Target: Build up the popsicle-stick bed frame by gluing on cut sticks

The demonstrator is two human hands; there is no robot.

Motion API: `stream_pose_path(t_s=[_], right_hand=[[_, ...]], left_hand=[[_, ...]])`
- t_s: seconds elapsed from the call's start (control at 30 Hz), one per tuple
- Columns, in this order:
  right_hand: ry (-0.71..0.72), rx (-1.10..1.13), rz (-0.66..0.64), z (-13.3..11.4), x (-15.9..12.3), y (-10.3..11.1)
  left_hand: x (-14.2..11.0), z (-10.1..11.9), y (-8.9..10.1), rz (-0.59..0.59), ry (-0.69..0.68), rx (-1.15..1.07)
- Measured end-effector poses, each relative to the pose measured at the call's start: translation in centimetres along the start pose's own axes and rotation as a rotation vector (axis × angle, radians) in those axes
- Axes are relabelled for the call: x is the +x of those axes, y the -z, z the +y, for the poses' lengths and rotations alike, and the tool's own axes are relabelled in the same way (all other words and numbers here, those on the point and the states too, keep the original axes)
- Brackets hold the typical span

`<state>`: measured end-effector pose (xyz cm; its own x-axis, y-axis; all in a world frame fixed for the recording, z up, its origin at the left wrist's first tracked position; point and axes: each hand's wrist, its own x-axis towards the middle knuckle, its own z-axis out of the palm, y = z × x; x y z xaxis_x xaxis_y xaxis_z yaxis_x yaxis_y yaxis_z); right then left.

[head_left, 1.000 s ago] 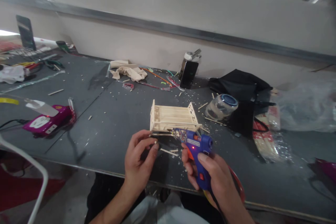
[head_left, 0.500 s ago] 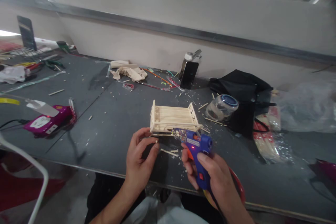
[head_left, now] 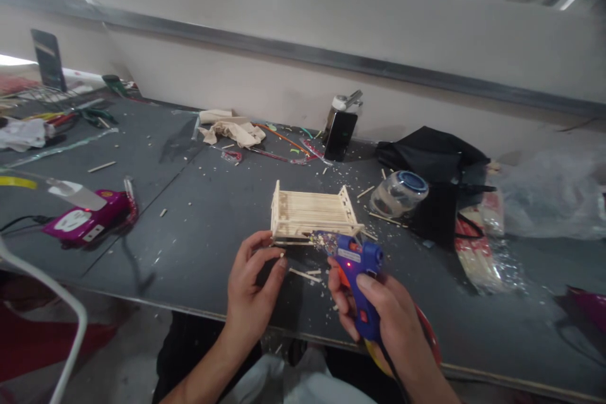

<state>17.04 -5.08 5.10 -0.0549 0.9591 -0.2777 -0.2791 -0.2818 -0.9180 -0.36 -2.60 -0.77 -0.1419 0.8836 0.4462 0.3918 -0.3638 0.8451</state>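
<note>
My right hand (head_left: 374,303) is wrapped round a blue hot glue gun (head_left: 364,265) with an orange trigger and a small red light. The gun's nozzle, crusted with bits, points left at the near side of a small wooden-stick model (head_left: 312,211), shaped like a little bed with raised ends. Whether the tip touches the model I cannot tell. My left hand (head_left: 255,278) is by the model's near left corner, with thumb and forefinger pinching a short piece of wooden stick (head_left: 283,255). Loose sticks (head_left: 305,275) lie on the table between my hands.
Behind the model, a phone (head_left: 341,136) leans on a bottle. To the right are a clear jar (head_left: 400,192), a black bag (head_left: 435,183) and packs of sticks (head_left: 478,252). A purple power strip (head_left: 88,218) sits at left on the dark table (head_left: 199,252). Wood scraps are scattered about.
</note>
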Motion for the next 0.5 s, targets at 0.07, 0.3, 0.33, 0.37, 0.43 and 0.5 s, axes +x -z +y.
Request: stream_pose_path(t_s=[0.07,0.3,0.33,0.37,0.43,0.5], right_hand=[[-0.004,-0.002,0.007,-0.22,-0.01,-0.20],[-0.005,-0.009,0.026,-0.47,-0.12,-0.34],[-0.006,-0.006,0.026,-0.44,-0.12,-0.26],[-0.005,-0.006,0.027,-0.42,-0.12,-0.18],[0.000,-0.017,0.026,-0.45,-0.14,-0.03],[-0.003,-0.024,0.026,-0.54,-0.19,0.06]], left_hand=[[-0.01,0.03,0.02,0.001,0.000,-0.002],[-0.13,-0.18,0.01,0.002,-0.007,-0.007],[-0.14,-0.20,0.00,0.001,-0.006,-0.008],[-0.15,-0.22,-0.01,-0.001,-0.004,-0.009],[-0.15,-0.22,-0.02,-0.005,0.001,-0.011],[-0.13,-0.20,-0.01,-0.009,0.002,-0.011]])
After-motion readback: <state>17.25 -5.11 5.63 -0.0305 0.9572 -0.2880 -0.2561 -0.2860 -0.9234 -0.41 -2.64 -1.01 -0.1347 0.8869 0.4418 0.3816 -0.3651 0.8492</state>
